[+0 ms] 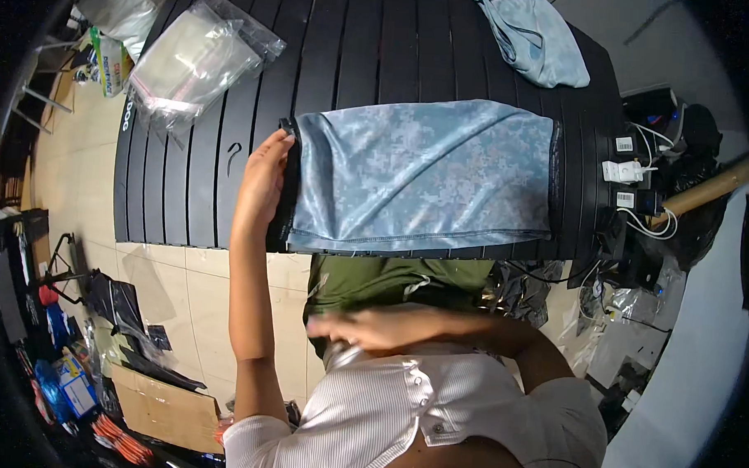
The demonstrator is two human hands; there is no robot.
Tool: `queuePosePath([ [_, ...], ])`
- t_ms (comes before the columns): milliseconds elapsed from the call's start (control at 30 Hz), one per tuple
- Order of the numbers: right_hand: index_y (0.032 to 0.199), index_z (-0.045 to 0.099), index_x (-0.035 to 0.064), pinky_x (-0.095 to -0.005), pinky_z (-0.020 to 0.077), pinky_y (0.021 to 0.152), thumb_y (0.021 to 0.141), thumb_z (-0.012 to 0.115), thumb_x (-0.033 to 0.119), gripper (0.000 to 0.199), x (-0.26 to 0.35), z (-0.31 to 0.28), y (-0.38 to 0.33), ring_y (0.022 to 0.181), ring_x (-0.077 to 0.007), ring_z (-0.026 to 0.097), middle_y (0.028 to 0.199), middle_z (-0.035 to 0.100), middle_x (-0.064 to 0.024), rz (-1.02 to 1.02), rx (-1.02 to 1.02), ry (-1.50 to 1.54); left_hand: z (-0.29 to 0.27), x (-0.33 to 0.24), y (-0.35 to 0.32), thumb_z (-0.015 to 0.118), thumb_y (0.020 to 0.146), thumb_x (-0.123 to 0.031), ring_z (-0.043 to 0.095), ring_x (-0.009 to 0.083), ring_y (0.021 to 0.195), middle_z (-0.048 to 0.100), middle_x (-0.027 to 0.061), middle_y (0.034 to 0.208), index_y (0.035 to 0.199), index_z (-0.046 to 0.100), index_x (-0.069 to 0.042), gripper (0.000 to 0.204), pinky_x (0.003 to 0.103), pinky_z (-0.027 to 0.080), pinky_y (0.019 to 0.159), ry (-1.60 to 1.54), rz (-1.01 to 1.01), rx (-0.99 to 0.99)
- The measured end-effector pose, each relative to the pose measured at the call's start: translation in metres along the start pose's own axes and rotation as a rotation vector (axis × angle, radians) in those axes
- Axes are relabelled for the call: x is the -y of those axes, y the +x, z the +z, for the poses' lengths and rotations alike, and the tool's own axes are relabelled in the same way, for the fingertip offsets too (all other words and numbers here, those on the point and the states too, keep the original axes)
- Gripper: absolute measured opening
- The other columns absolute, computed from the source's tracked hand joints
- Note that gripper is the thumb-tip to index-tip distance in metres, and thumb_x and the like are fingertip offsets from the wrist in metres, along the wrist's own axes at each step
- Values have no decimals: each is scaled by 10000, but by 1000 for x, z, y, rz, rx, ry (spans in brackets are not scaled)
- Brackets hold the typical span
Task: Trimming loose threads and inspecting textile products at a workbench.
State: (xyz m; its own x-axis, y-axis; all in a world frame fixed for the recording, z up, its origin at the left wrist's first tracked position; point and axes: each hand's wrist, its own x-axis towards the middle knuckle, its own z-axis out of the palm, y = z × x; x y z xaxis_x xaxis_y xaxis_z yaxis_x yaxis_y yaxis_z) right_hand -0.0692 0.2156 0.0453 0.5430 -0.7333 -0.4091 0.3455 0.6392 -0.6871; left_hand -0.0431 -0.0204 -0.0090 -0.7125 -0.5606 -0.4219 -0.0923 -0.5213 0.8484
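Note:
A blue-grey camouflage cloth (426, 174) lies flat across the near part of the black slatted table, with a seam along its near side and dark edging at both ends. At its left end, my left hand (265, 172) pinches the far corner of the black edge between fingers and thumb. My right hand (367, 329) is off the table, in front of my waist, and smeared by motion. Whether it holds anything cannot be made out. A thin black curved strip (232, 156) rests on the slats left of my left hand.
Clear plastic bags (199, 59) lie at the table's far left. Another crumpled blue-grey camouflage cloth (536, 37) is at the far right. White chargers and cables (628, 172) sit along the right edge, near a cardboard tube (710, 190). A cardboard box (166, 408) stands on the floor lower left.

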Motion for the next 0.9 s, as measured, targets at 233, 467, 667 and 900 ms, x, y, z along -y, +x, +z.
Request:
queuePosePath([
  [233, 976, 479, 5, -455, 276, 1022, 737, 490, -67, 249, -37, -5, 15, 1281, -413, 266, 1323, 380, -219, -800, -732, -929, 15, -3, -2, 567, 873, -222, 474, 29, 684, 567, -52, 815, 1009, 597, -36, 233, 147, 369, 663, 46, 60, -1],
  [467, 1027, 488, 47, -391, 483, 626, 779, 497, 36, 248, 8, -21, -50, 696, -318, 621, 800, 614, -159, -406, -672, -719, 22, -19, -26, 603, 838, -398, 304, 3, 532, 410, -92, 658, 794, 551, -160, 248, 178, 217, 488, 191, -19, -215],
  [667, 973, 516, 27, -352, 458, 610, 870, 562, 267, 266, -19, -96, -178, 685, -263, 582, 811, 589, -149, -310, -2191, -646, 5, -22, -43, 550, 886, -369, 331, 23, 540, 380, -81, 607, 673, 477, -139, 321, 193, 260, 501, 366, 19, -64],
  [900, 971, 538, 51, -403, 454, 685, 824, 605, 325, 318, -84, -132, -233, 823, -336, 549, 881, 577, -128, 306, -2582, -1087, 21, -23, -45, 582, 884, -258, 387, 25, 611, 485, -64, 699, 962, 615, 23, 293, 191, 319, 555, 606, 109, -50],
])
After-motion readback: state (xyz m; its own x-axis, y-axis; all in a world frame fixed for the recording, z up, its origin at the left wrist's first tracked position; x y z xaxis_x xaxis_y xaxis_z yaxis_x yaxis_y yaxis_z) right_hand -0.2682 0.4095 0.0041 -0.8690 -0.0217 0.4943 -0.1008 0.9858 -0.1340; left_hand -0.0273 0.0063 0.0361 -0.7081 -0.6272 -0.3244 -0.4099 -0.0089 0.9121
